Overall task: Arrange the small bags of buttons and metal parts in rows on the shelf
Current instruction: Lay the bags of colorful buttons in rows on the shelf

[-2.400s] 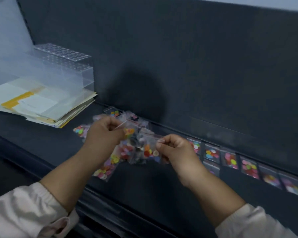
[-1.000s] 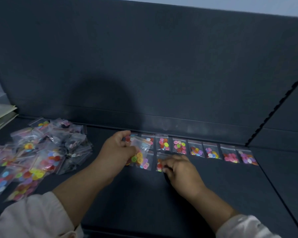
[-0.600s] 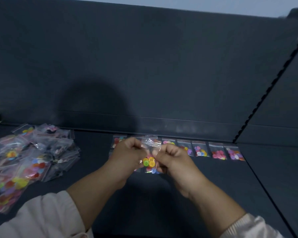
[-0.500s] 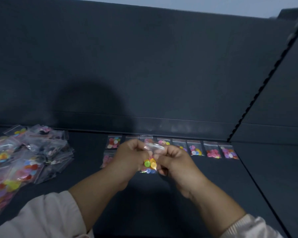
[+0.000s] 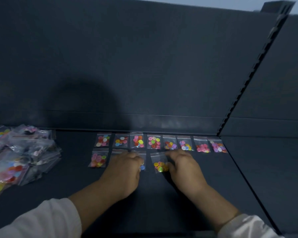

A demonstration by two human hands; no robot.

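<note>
A back row of several small clear bags of coloured buttons [image 5: 154, 143] lies along the rear of the dark shelf [image 5: 72, 179]. In front of it, a second row starts with a bag of pink buttons [image 5: 98, 158]. My left hand [image 5: 126, 167] rests palm-down over the bags beside it, and only a blue button shows at its fingertips. My right hand [image 5: 183, 166] pinches the right edge of a bag of yellow and orange buttons [image 5: 159, 164], which lies flat on the shelf.
A loose heap of unsorted bags [image 5: 22, 152] fills the left of the shelf. The dark back panel [image 5: 144, 66] rises behind the rows. A slotted upright [image 5: 248, 79] and a side panel close off the right.
Both hands held one bag up between them; now they have dropped to the shelf and that bag lies in the front row. The view swung right, away from the heap.
</note>
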